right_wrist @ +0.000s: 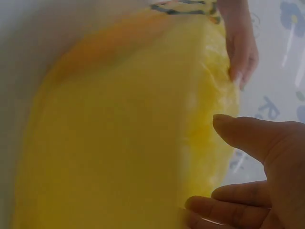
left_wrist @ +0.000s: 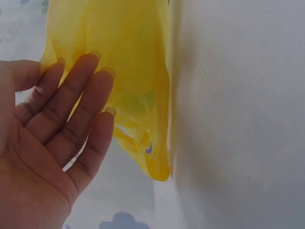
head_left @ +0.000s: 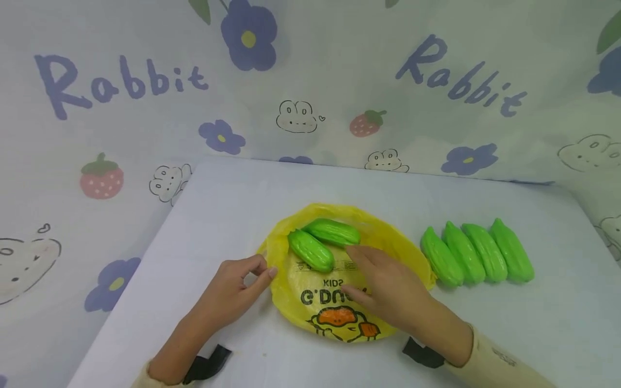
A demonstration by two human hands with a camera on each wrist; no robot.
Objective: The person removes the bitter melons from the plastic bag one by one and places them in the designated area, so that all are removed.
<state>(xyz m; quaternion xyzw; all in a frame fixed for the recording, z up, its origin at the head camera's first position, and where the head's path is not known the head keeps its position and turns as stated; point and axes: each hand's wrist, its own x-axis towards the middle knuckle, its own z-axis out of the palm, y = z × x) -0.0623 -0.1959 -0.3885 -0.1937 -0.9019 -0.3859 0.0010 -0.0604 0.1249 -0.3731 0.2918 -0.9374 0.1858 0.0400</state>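
Observation:
A yellow plastic bag (head_left: 346,269) with a printed duck lies spread open on the table. Inside it are two glossy green, ridged toy cucumbers (head_left: 311,251). At the bag's left rim, my left hand (head_left: 237,288) pinches the edge between thumb and index finger; in the left wrist view its other fingers lie along the yellow plastic (left_wrist: 136,71). My right hand (head_left: 393,288) is over the right part of the bag, fingers extended and thumb apart, holding nothing. Its fingertips are near the cucumbers; whether they touch is unclear. The right wrist view shows the hand beside the bag wall (right_wrist: 109,133).
Several more green cucumbers (head_left: 477,253) lie side by side on the white table (head_left: 233,205), right of the bag. Black straps (head_left: 208,364) show near the wrists. A printed cloth (head_left: 310,70) with rabbits, flowers and strawberries hangs behind the table.

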